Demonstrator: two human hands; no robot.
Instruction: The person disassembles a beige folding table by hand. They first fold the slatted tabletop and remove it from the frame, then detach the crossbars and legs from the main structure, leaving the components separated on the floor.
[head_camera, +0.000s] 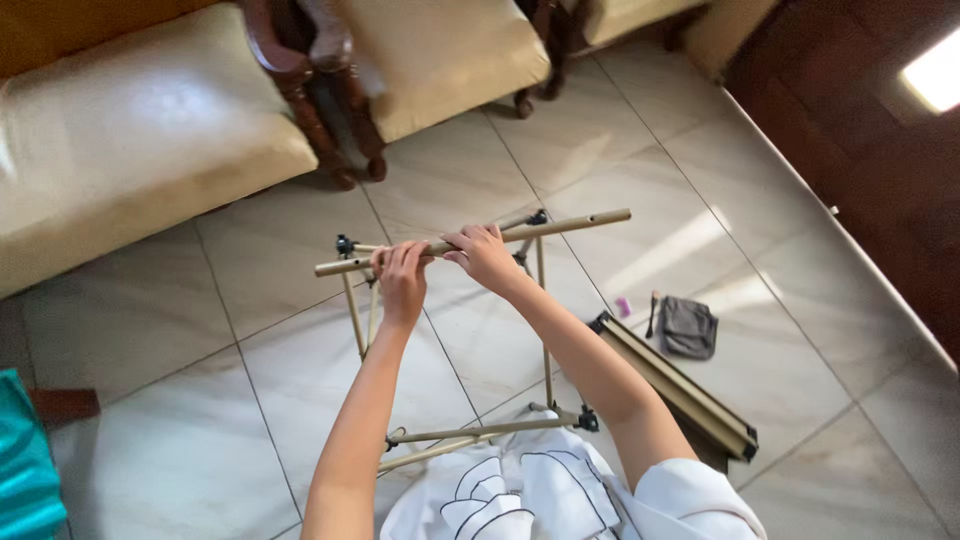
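Both hands grip 1 tan rod (560, 224) held level above the tiled floor (700, 180). Left hand (402, 272): fingers curled over the rod near its left end, closed on it. Right hand (483, 253): fingers wrapped around its middle. The rod lies across a folding tan pole frame (545, 330) standing beneath. A grey pouch (688, 327) lies well apart, right.

Matt tan metal rod (560, 224), black plastic joints (587, 420) on the frame, glossy pale tiled floor (250, 330), smooth cream cushions (130, 140), dark polished wood legs (300, 90), grey cloth pouch (687, 327)
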